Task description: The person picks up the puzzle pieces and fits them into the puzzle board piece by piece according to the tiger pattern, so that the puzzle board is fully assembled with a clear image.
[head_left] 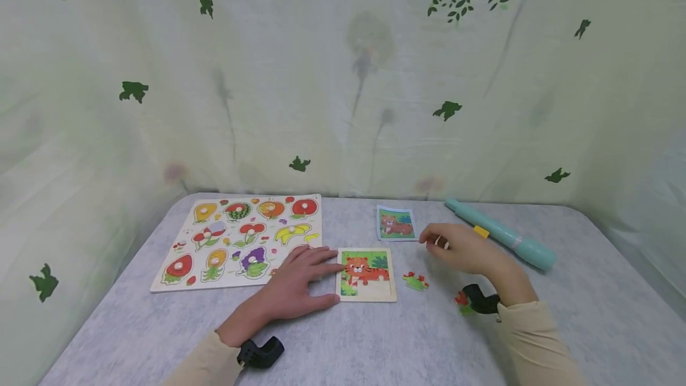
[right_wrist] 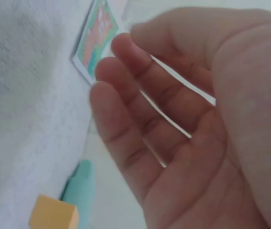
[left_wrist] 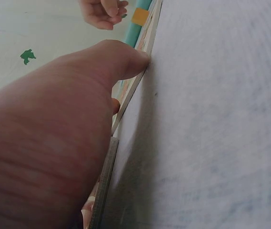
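Observation:
My left hand [head_left: 300, 283] lies with spread fingers at the left edge of a small wooden tiger puzzle [head_left: 366, 301], fingertips and thumb touching it. The thumb [left_wrist: 125, 59] presses the board's side in the left wrist view. Light bare patches show in the puzzle's lower part. My right hand [head_left: 461, 247] hovers over the table right of the picture card [head_left: 396, 223], its fingers loosely bent. No thing shows between its fingers [right_wrist: 121, 114] in the right wrist view. One green-and-red puzzle piece [head_left: 415, 281] lies right of the board. Another piece [head_left: 465, 308] is partly hidden by the right wrist camera.
A large fruit peg puzzle [head_left: 184, 231] lies at the left, partly beneath the left hand. At the back right rests a teal cylindrical tool [head_left: 498, 232] with an orange block [head_left: 481, 232] against it. A printed curtain [head_left: 332, 106] hangs behind the grey table [head_left: 348, 344].

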A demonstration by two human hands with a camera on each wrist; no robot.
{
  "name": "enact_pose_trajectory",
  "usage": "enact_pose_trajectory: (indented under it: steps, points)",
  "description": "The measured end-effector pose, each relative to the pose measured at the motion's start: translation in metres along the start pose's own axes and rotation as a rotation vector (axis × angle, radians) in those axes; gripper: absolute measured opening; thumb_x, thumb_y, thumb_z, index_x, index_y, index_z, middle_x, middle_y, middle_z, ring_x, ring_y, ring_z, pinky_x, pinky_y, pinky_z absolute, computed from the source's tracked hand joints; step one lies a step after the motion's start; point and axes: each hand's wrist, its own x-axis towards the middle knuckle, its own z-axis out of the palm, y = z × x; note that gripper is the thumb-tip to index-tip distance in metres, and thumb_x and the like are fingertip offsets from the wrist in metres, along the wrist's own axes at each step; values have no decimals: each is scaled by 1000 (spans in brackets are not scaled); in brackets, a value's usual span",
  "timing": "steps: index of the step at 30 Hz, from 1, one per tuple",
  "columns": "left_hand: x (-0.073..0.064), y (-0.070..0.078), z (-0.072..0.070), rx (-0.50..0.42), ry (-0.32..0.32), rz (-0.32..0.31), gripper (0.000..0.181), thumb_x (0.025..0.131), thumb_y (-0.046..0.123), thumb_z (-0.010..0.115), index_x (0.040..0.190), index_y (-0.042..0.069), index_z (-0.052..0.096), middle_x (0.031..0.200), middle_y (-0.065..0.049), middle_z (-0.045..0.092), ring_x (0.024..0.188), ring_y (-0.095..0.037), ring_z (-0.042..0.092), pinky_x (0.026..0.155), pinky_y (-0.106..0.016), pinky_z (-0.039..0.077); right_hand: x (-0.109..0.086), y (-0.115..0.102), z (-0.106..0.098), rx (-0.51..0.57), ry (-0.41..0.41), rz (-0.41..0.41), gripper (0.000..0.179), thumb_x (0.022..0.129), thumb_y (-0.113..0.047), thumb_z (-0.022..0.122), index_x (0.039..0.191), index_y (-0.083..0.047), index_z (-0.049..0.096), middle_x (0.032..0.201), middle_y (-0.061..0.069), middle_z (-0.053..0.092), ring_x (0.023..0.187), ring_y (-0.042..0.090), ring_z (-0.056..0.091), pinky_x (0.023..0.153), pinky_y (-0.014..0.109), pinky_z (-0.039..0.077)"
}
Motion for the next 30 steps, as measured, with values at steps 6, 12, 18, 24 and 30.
enact_pose_trajectory:
  steps: [6, 12, 18, 24, 30]
  points:
    - [0, -1, 1, 3, 6, 4, 56, 93, 51, 70, 143, 26, 64, 155, -4, 53, 148, -27, 41, 123, -58, 22, 1, -3, 2, 52, -152, 65, 13, 93, -16, 76, 105, -16, 71, 96, -8, 67, 89, 11, 61, 76, 28, 54]
    - [1, 0, 0, -1, 5, 7, 56, 93, 51, 71, 143, 26, 64, 155, -4, 52, 148, -27, 41, 123, -57, 22, 3, -11, 16, 116, -258, 72, 23, 84, -20, 87, 97, -18, 68, 87, -7, 63, 81, 11, 57, 73, 26, 50]
    - [2, 1, 0, 1, 5, 10, 57, 93, 52, 71, 143, 26, 64, 155, -4, 52, 148, -27, 41, 124, -57, 21, 4, -18, 22, 113, -269, 47, 25, 83, -13, 86, 97, -17, 66, 82, -6, 60, 77, 11, 55, 69, 24, 48]
    - [2, 0, 0, 2, 4, 13, 56, 93, 50, 71, 143, 26, 64, 154, -4, 53, 147, -28, 42, 123, -58, 22, 5, -23, 25, 121, -261, 18, 25, 80, -6, 82, 96, -17, 66, 83, -3, 61, 77, 10, 55, 69, 24, 48]
    - [1, -1, 0, 10, 6, 20, 55, 93, 49, 72, 143, 27, 63, 154, -4, 53, 147, -28, 42, 123, -58, 24, 7, -26, 30, 85, -237, 11, 26, 77, -4, 80, 95, -19, 66, 82, -5, 61, 75, 9, 55, 68, 25, 48]
